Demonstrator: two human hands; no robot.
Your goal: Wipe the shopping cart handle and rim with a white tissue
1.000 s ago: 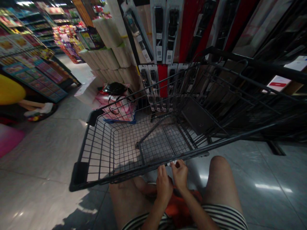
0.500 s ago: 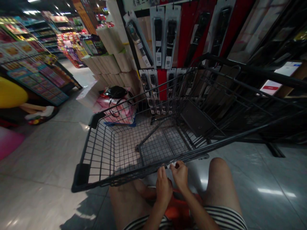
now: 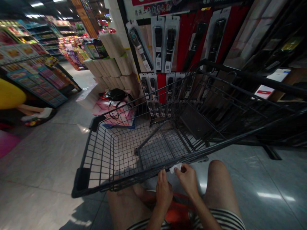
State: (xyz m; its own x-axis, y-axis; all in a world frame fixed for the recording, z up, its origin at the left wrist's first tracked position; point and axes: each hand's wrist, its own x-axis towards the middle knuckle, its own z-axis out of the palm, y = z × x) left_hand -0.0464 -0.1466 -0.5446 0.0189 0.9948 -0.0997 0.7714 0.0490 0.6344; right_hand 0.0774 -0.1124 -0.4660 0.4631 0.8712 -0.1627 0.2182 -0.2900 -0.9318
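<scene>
A black wire shopping cart stands before me, its basket tilted in view and its near rim just past my knees. My left hand is closed at that rim, fingers together and fingertips against the bar; the thumb is mostly hidden. To its right, my right hand pinches a crumpled white tissue between thumb and fingers. The tissue lies against the rim. Inside the cart, a dark flap and the floor grid show.
Packaged straps hang on the rack behind the cart. A pink bundle with a black bag sits beside stacked paper packs. At left, a person's foot stands near a shelf. A phone shows at right.
My right hand has moved a little right along the rim, and more of the white tissue shows. The left hand stays about where it was. The view has tipped slightly upward.
</scene>
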